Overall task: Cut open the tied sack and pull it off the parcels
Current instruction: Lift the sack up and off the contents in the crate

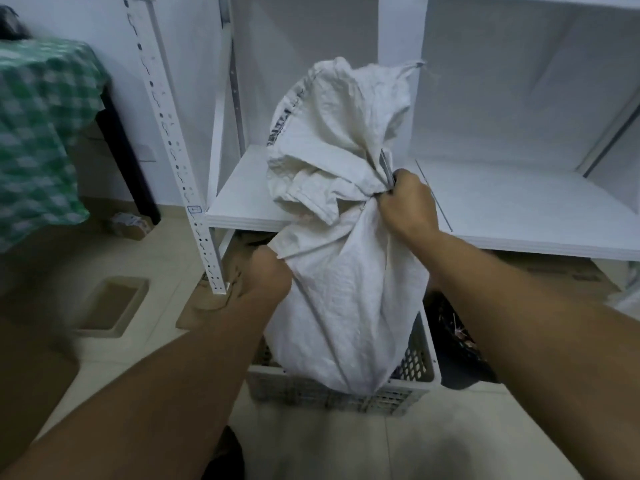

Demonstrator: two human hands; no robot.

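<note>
A white woven sack [346, 292] stands upright in a white slotted plastic crate [332, 393] on the floor. Its neck is bunched and tied about halfway up, and the loose top [339, 126] flops above the knot. My right hand [407, 206] is at the tied neck, closed around a thin metal blade [386, 166] that points up against the bunched fabric. My left hand [263, 275] grips the sack's left side below the neck. The parcels inside are hidden by the sack.
A white metal shelf unit stands right behind the sack, its low shelf board [502, 209] at neck height and its perforated post [194, 188] to the left. Flattened cardboard [554, 271] lies under the shelf. A green checked cloth [38, 133] covers a table at left. A shallow beige tray [110, 306] lies on the floor.
</note>
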